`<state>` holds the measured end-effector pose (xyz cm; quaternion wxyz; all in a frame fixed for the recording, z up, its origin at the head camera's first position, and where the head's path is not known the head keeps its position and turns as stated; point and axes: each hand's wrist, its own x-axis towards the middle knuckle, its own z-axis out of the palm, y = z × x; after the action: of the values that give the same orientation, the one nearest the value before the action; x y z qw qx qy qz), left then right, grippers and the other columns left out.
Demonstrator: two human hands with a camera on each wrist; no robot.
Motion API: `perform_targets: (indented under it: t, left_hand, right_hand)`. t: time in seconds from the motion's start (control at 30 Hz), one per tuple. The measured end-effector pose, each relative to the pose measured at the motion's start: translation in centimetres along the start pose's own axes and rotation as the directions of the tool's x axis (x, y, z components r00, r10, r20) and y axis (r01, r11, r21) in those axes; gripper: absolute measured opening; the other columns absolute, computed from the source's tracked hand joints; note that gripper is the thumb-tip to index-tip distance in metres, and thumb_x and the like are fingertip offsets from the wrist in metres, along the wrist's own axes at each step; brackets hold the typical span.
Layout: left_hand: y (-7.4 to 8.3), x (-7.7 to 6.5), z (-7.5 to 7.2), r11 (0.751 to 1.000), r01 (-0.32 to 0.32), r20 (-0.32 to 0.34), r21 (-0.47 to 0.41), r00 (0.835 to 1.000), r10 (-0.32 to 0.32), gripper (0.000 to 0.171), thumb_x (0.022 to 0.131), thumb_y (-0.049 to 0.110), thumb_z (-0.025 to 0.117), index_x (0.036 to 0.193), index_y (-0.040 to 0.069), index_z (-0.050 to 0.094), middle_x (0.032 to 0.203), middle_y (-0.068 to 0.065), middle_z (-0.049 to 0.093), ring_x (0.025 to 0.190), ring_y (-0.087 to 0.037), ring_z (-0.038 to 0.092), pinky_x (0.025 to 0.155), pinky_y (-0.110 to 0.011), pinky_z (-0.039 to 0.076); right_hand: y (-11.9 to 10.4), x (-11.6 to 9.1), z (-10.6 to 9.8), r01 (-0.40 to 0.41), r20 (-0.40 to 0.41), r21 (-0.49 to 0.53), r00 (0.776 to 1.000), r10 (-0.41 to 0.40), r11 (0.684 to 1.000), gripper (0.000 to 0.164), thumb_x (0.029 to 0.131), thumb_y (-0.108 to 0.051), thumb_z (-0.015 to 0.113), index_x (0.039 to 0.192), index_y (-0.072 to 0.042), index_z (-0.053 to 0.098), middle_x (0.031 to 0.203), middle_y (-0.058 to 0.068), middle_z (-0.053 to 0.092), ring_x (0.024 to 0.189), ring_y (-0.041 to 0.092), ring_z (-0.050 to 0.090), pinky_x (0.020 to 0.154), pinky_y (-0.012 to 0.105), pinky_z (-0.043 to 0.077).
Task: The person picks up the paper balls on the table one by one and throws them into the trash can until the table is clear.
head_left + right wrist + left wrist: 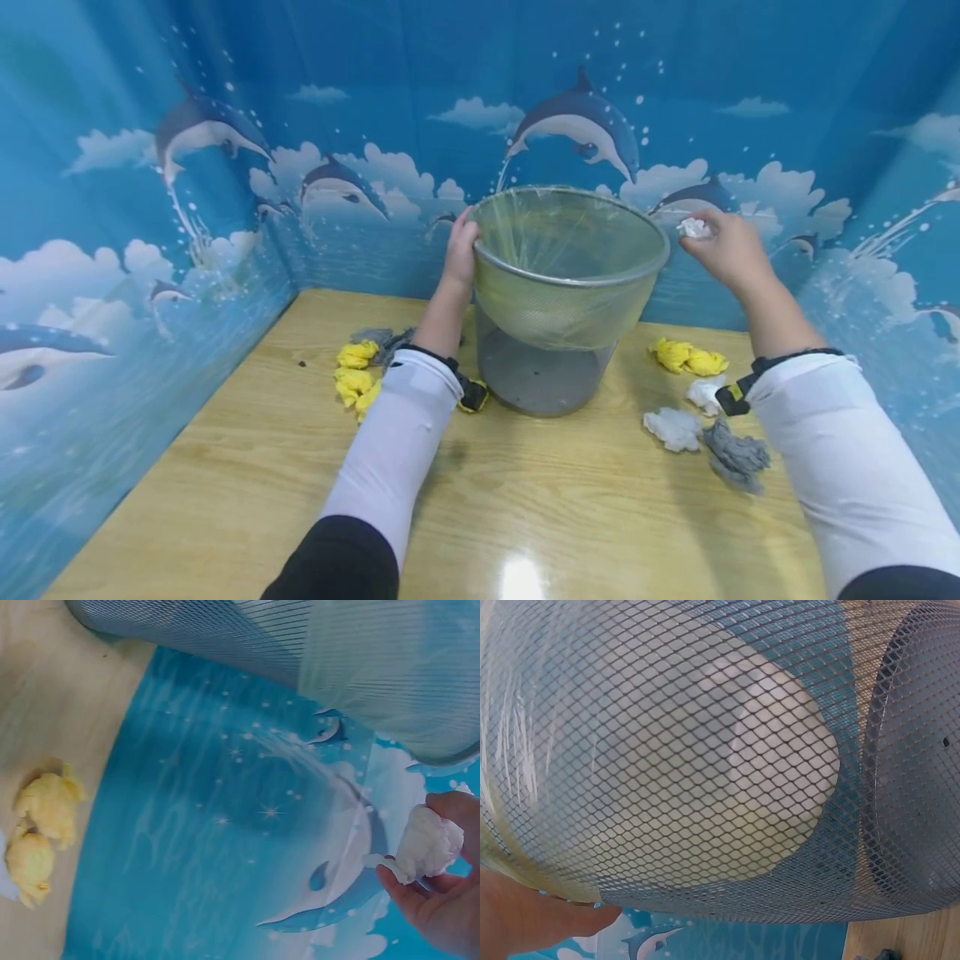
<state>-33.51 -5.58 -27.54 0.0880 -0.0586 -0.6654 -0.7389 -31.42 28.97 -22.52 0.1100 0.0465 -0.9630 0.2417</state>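
A round wire-mesh wastebasket (543,392) stands on the table, lined with a see-through yellowish plastic bag (555,312). The bag's lower end hangs above the basket's grey bottom. My left hand (460,250) grips the rim on the left side; in the left wrist view only part of that hand (544,915) shows, against the basket's upper edge. Right of the rim, my right hand (723,246) pinches a crumpled white ball (694,227), perhaps paper. The right wrist view shows the ball between thumb and fingers (405,896), apart from the basket.
On the table's right lie crumpled yellow pieces (686,357), white pieces (672,429) and a grey piece (737,457). More yellow (352,379) and grey (390,342) pieces lie left of the basket, partly behind my left arm. A dolphin-printed curtain (375,100) surrounds the table's back and sides.
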Motion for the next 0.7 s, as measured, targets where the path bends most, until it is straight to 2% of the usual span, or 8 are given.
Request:
perform_targets:
  t: [0.13, 0.33, 0.53, 0.7]
  left_hand:
    - [0.0, 0.0, 0.1, 1.000, -0.014, -0.007, 0.011, 1.000, 0.014, 0.071, 0.086, 0.021, 0.035, 0.155, 0.014, 0.023, 0.161, -0.007, 0.018, 0.135, -0.027, 0.032, 0.088, -0.034, 0.030]
    - [-0.1, 0.1, 0.2, 1.000, -0.008, -0.003, 0.013, 1.000, 0.008, 0.071, 0.086, 0.021, 0.035, 0.155, 0.014, 0.023, 0.161, -0.008, 0.018, 0.133, -0.027, 0.033, 0.088, -0.033, 0.030]
    - [-0.2, 0.2, 0.2, 1.000, 0.004, -0.007, 0.011, 1.000, -0.004, 0.070, 0.086, 0.021, 0.035, 0.155, 0.015, 0.024, 0.161, -0.008, 0.017, 0.135, -0.027, 0.032, 0.089, -0.034, 0.029]
    - [-0.1, 0.2, 0.1, 1.000, 0.009, -0.003, 0.017, 1.000, -0.009, 0.070, 0.086, 0.021, 0.035, 0.155, 0.016, 0.023, 0.162, -0.007, 0.016, 0.135, -0.026, 0.031, 0.090, -0.034, 0.030]
  right_hand:
    - [-1.2, 0.4, -0.6, 0.014, -0.038, 0.018, 0.999, -0.013, 1.000, 0.058, 0.100, -0.033, 0.045, 0.148, -0.003, 0.036, 0.150, 0.029, 0.033, 0.135, 0.051, 0.031, 0.102, 0.067, 0.031]
    - [-3.0, 0.7, -1.2, 0.046, -0.118, 0.023, 0.992, -0.043, 0.999, 0.051, 0.099, -0.029, 0.047, 0.143, -0.004, 0.044, 0.147, 0.028, 0.036, 0.132, 0.048, 0.035, 0.099, 0.066, 0.033]
    - [-5.0, 0.8, -1.4, 0.065, -0.176, 0.064, 0.983, -0.053, 0.996, 0.050, 0.098, -0.032, 0.049, 0.143, -0.011, 0.047, 0.152, 0.019, 0.033, 0.139, 0.041, 0.031, 0.104, 0.064, 0.033]
    - [-6.8, 0.7, -1.2, 0.109, -0.201, 0.100, 0.976, -0.088, 0.989, 0.048, 0.097, -0.033, 0.051, 0.140, -0.012, 0.051, 0.150, 0.016, 0.037, 0.138, 0.036, 0.034, 0.104, 0.060, 0.035]
